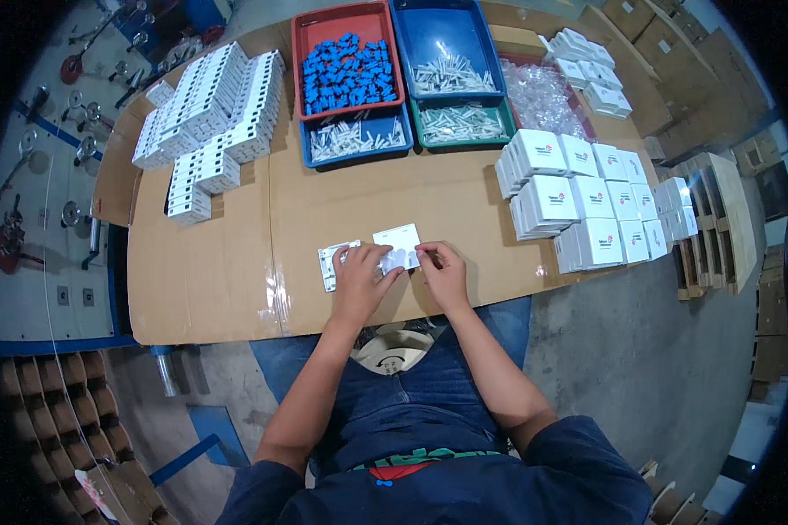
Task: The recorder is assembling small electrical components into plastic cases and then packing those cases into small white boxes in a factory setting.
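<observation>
A white, flat square plate (pixel 399 237) is between my hands near the front of the cardboard-covered table. My left hand (pixel 356 278) is closed on its left side, fingers curled and thumb at the near edge. At the plate's right edge, my right hand (pixel 446 278) pinches with thumb and forefinger. A white frame-like part (pixel 327 260) with small details lies just left of the plate, partly covered by my left hand. Whether my left fingers also touch that part, I cannot tell.
Stacked white block-like parts (pixel 203 101) stand at the back left; stacked white boxes (pixel 591 206) at the right. A red tray (pixel 299 52) holds blue pieces. Blue trays (pixel 442 26) and a green tray (pixel 422 140) hold pale slim pieces. Clear plastic bags (pixel 543 92) lie beyond.
</observation>
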